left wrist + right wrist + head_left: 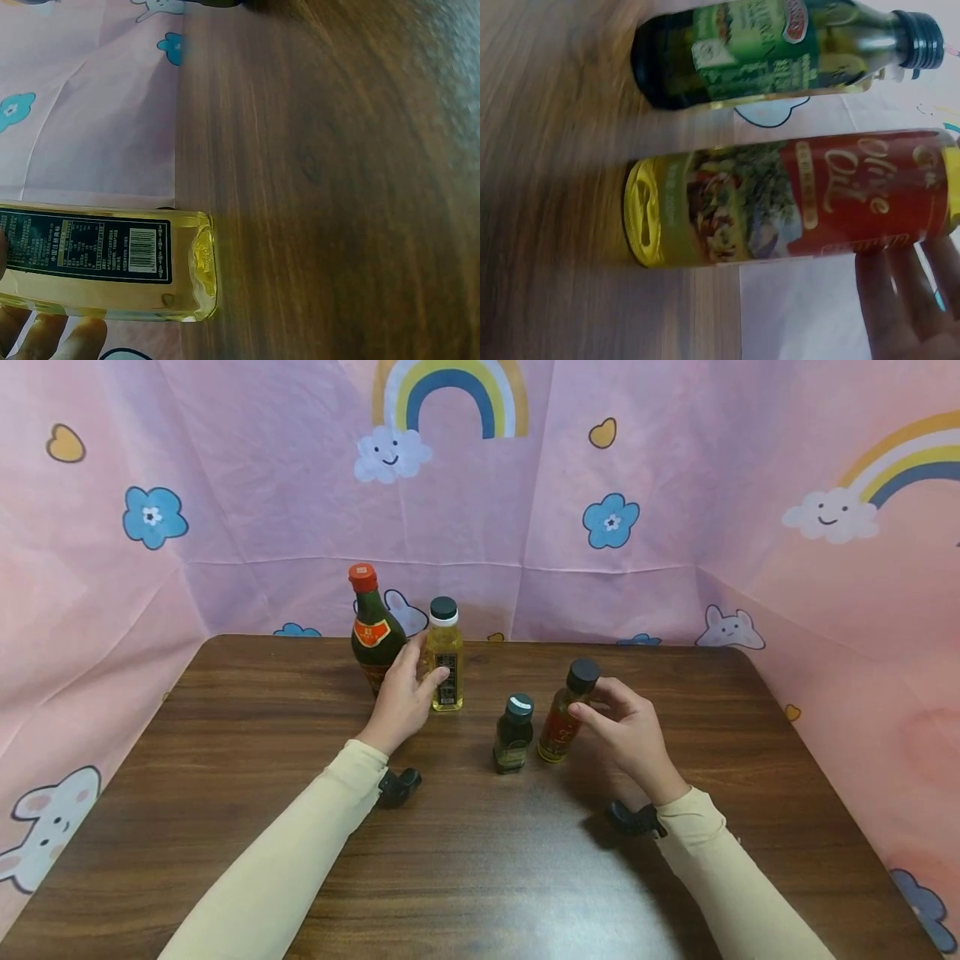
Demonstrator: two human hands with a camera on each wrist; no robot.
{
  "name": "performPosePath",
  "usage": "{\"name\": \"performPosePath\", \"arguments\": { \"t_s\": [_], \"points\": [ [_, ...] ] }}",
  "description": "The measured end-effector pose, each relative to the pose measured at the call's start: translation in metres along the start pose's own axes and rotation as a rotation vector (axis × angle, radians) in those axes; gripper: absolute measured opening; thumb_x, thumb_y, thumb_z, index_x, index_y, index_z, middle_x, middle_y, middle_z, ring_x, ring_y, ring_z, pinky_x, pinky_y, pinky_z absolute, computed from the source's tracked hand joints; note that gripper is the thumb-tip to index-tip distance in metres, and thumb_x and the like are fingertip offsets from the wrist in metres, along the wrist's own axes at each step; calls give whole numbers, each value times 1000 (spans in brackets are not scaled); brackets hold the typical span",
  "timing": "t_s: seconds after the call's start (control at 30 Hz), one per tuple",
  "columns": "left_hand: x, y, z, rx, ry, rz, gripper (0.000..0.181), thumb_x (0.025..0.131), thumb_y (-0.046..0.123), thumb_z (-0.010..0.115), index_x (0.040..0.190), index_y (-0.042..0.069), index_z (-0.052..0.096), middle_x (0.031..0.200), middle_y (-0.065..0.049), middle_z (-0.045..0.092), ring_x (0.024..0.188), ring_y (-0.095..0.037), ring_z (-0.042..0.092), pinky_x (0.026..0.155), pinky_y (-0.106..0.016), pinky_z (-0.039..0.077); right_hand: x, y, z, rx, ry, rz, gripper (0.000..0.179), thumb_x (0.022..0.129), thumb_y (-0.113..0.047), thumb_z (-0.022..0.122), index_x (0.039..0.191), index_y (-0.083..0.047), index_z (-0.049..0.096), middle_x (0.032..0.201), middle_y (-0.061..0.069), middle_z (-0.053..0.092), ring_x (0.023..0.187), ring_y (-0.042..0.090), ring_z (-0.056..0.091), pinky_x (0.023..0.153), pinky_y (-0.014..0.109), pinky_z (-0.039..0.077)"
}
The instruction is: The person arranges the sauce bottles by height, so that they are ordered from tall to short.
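Note:
My left hand (402, 695) grips a clear bottle of yellow oil (447, 647), thumb on its near face and fingers around the left side. In the left wrist view, the same bottle's dark label with a barcode (142, 250) shows, with fingertips (84, 337) along its side. My right hand (636, 737) holds an olive oil bottle (558, 727) near its neck, between thumb and fingers. Its red label (866, 191) reads "Olive Oil" in the right wrist view. Just left of it stands a small dark green bottle (513, 739) with a green label, which neither hand touches.
A tall dark green bottle (372, 627) with a red cap stands behind my left hand. The brown wooden table (465, 877) carries all the bottles. A pink patterned cloth (285, 510) hangs behind and at the sides. Black straps (632, 818) sit at the wrists.

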State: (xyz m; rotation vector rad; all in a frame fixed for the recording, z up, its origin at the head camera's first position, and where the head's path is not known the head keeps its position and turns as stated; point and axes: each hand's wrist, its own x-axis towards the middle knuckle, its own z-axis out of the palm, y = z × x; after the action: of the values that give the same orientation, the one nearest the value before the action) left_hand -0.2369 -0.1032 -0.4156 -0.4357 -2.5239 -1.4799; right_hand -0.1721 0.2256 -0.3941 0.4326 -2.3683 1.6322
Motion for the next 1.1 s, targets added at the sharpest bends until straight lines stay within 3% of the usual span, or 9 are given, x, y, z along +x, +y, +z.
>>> {"name": "performPosePath", "arguments": {
  "t_s": [0.13,0.43,1.1],
  "points": [
    [0,0,-1,-1,-4,-4,69,106,27,60,164,13,25,162,-17,35,147,-35,39,114,-57,40,0,-2,-1,-8,13,12,28,94,-7,77,121,-2,73,117,8,71,110,7,67,94,20,54],
    [0,0,0,6,-5,1,70,106,27,60,165,13,24,163,-16,34,148,-35,38,114,-56,40,-1,-1,-2,21,91,8,30,92,-10,80,120,-4,74,109,-12,74,107,8,69,90,22,54],
    [0,0,-1,23,-20,-22,70,107,28,58,165,13,23,166,-15,30,150,-34,34,116,-55,38,1,-5,-13,75,173,-52,29,94,2,74,122,5,69,108,-13,71,105,6,69,91,20,56]
  ]
}}
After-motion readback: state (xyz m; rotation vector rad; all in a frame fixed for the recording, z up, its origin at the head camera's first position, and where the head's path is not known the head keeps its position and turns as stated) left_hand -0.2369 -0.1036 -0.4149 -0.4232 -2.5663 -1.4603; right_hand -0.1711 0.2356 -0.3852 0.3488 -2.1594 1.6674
